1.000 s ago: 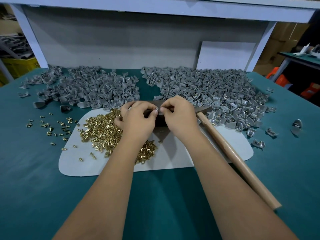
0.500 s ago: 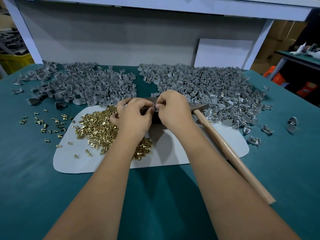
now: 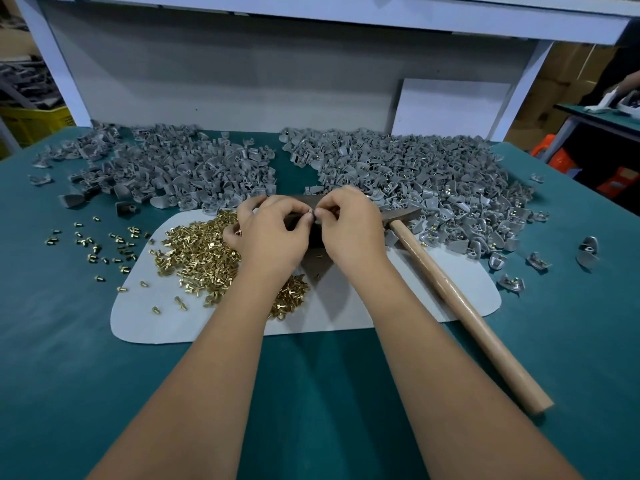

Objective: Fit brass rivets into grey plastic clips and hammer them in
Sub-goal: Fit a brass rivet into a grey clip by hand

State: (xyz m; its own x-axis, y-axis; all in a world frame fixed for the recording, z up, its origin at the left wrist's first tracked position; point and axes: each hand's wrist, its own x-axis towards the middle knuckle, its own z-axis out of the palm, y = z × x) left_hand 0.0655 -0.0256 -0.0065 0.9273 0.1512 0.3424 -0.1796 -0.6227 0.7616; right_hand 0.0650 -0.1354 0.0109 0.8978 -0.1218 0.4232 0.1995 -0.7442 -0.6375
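Note:
My left hand (image 3: pixel 273 233) and my right hand (image 3: pixel 349 226) meet fingertip to fingertip over a dark metal block (image 3: pixel 315 263) on the white mat (image 3: pixel 388 306). Between them they pinch a small grey clip (image 3: pixel 313 213); whether a rivet sits in it is hidden by my fingers. A heap of brass rivets (image 3: pixel 201 258) lies on the mat under my left wrist. The hammer (image 3: pixel 460 306) lies to the right of my right hand, its head (image 3: pixel 403 213) by the block and its wooden handle towards me.
A pile of bare grey clips (image 3: pixel 173 174) fills the back left of the green table (image 3: pixel 69 341). A larger clip pile (image 3: pixel 415 174) showing brass lies back right. Loose rivets (image 3: pixel 97 244) dot the left, stray clips (image 3: pixel 588 251) the right. A white board (image 3: pixel 450 109) leans behind.
Both hands stay together over the block, pinching the same small piece. Only the camera has shifted slightly.

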